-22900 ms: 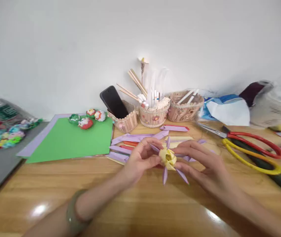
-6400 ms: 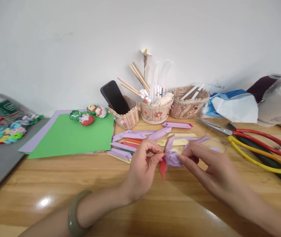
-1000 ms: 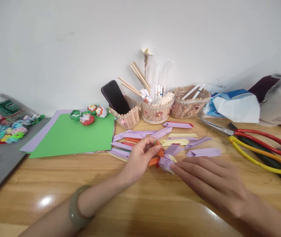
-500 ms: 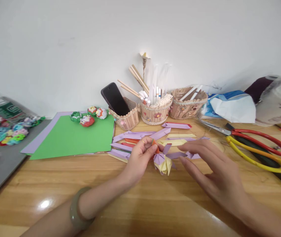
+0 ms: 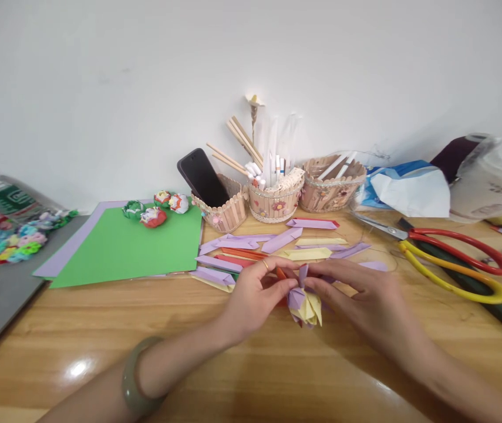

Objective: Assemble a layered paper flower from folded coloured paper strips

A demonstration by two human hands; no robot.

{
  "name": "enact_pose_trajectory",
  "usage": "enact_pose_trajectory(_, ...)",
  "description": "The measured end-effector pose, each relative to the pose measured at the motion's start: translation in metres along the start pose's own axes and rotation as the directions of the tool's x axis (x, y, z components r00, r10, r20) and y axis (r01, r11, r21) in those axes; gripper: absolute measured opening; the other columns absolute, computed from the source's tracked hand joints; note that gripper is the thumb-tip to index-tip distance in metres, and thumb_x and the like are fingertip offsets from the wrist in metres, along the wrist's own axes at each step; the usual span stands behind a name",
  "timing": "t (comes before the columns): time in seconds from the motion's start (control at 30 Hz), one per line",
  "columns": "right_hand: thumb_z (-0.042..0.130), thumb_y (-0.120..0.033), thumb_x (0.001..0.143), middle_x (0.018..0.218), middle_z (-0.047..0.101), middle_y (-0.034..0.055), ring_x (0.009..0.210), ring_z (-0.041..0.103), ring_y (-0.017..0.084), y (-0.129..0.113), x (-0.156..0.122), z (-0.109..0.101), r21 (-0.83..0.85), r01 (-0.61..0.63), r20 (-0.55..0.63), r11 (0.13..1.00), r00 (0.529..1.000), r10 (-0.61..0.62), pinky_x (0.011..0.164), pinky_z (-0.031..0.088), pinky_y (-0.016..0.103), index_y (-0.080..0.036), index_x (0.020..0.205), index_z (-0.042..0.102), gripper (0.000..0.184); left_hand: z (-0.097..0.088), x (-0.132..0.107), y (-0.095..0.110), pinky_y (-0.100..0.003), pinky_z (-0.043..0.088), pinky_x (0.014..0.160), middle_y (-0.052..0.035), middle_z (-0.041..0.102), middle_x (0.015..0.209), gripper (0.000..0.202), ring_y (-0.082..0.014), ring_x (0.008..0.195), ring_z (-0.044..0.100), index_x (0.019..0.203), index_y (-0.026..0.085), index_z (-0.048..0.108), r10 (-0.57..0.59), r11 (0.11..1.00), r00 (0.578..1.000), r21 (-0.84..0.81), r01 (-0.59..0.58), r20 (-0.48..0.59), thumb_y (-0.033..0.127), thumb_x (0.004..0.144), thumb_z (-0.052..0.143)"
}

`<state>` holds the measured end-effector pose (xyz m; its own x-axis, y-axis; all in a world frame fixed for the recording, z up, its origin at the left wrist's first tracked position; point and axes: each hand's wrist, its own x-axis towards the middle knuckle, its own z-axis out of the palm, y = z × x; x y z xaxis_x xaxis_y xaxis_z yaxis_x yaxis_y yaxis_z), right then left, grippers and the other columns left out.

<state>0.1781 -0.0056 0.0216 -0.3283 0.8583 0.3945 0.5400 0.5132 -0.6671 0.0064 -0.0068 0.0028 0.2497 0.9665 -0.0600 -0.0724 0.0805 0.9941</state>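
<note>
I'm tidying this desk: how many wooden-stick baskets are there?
3, side by side in a row: the left basket with the black phone, the middle basket and the right basket. No others show.

Flower (image 5: pixel 306 310) between left hand (image 5: pixel 255 296) and right hand (image 5: pixel 365 299), strips (image 5: pixel 282 240) behind on the table (image 5: pixel 215 379).
Sheets (image 5: pixel 136 252) at left, four rosettes (image 5: pixel 152 218) on their back part; scissors (image 5: pixel 418 235) at right; three baskets (image 5: pixel 278 207) in a row behind the strips, before the wall (image 5: pixel 145 111), phone (image 5: pixel 203 177) in the leftmost; pack (image 5: pixel 411 191) behind the scissors, cup (image 5: pixel 484 185) further right.
</note>
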Motion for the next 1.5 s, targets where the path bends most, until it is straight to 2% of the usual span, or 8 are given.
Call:
enact_pose_trajectory(0.37,0.054,-0.027,0.083,0.072,0.072,0.0026,0.060,0.066,0.017,0.002,-0.002,-0.002,-0.212,0.064,-0.031,0.975,0.997,-0.072,0.053,0.049,0.027,-0.020,0.080,0.068,0.016,0.002,-0.006,0.002,-0.031,0.049,0.076,-0.0052,0.071,0.086,0.012,-0.0189,0.081,0.063,0.082,0.021,0.071,0.192,0.942,0.974,0.301,-0.150,-0.116,0.021,0.072,0.066)
enact_pose_trajectory(0.5,0.055,-0.029,0.082,0.066,0.069,0.0016,0.054,0.062,0.016,0.001,-0.003,-0.004,-0.240,0.042,-0.004,0.970,0.999,-0.044,0.048,0.045,0.025,-0.020,0.076,0.067,0.017,0.002,-0.008,0.002,-0.030,0.048,0.074,-0.0044,0.071,0.083,0.009,-0.0178,0.077,0.063,0.080,0.021,0.071,0.196,0.930,0.974,0.336,-0.147,-0.118,0.023,0.072,0.066)
enact_pose_trajectory(0.6,0.057,-0.030,0.081,0.059,0.065,0.0009,0.050,0.058,0.014,-0.001,-0.003,-0.005,-0.213,0.036,0.025,0.976,0.999,-0.031,0.044,0.041,0.023,-0.019,0.067,0.064,0.019,0.002,-0.008,0.002,-0.028,0.047,0.069,-0.0041,0.068,0.080,0.008,-0.0162,0.074,0.061,0.077,0.019,0.068,0.136,0.948,0.984,0.304,-0.097,-0.112,0.024,0.072,0.065)
enact_pose_trajectory(0.73,0.056,-0.028,0.082,0.062,0.063,0.0005,0.054,0.056,0.012,-0.001,-0.001,-0.006,-0.035,0.037,0.103,0.999,0.994,-0.033,0.047,0.041,0.022,-0.019,0.068,0.062,0.018,0.000,-0.006,0.003,-0.023,0.042,0.056,-0.0012,0.062,0.071,0.010,-0.0116,0.062,0.055,0.072,0.017,0.062,-0.008,0.988,0.999,0.152,0.014,-0.038,0.025,0.070,0.066)
enact_pose_trajectory(0.93,0.062,-0.029,0.079,0.065,0.064,-0.0007,0.059,0.059,0.013,0.001,0.004,-0.007,0.193,-0.137,0.234,0.972,0.968,0.090,0.052,0.047,0.022,-0.019,0.075,0.060,0.010,-0.004,0.000,0.005,-0.021,0.038,0.055,0.0011,0.056,0.070,0.019,-0.0092,0.061,0.049,0.071,0.016,0.055,-0.108,0.994,0.987,0.024,0.106,0.117,0.029,0.067,0.068)
enact_pose_trajectory(1.1,0.064,-0.026,0.077,0.073,0.062,-0.0003,0.066,0.058,0.013,0.003,0.001,-0.006,0.100,-0.025,0.122,0.995,0.992,0.013,0.060,0.048,0.024,-0.019,0.081,0.056,0.011,-0.004,0.003,0.003,-0.021,0.039,0.060,0.0016,0.054,0.073,0.019,-0.0094,0.066,0.050,0.073,0.016,0.051,-0.070,0.997,0.986,-0.025,0.075,0.150,0.029,0.072,0.065)
enact_pose_trajectory(1.23,0.062,-0.021,0.078,0.072,0.061,-0.0004,0.065,0.057,0.012,-0.001,0.000,-0.007,0.087,0.020,0.152,0.996,0.988,-0.033,0.058,0.046,0.023,-0.020,0.081,0.057,0.006,-0.004,0.003,0.003,-0.021,0.040,0.061,0.0010,0.054,0.073,0.020,-0.0102,0.068,0.050,0.072,0.016,0.050,-0.019,0.999,0.988,-0.024,0.023,0.155,0.029,0.072,0.065)
enact_pose_trajectory(1.5,0.063,-0.025,0.077,0.064,0.058,-0.0030,0.060,0.054,0.011,-0.008,0.003,-0.010,0.188,-0.153,0.236,0.970,0.966,0.106,0.053,0.042,0.022,-0.020,0.067,0.051,0.016,-0.002,-0.002,0.005,-0.021,0.041,0.060,0.0005,0.054,0.074,0.012,-0.0101,0.066,0.050,0.074,0.017,0.053,-0.004,0.999,0.979,0.043,-0.005,0.202,0.023,0.071,0.063)
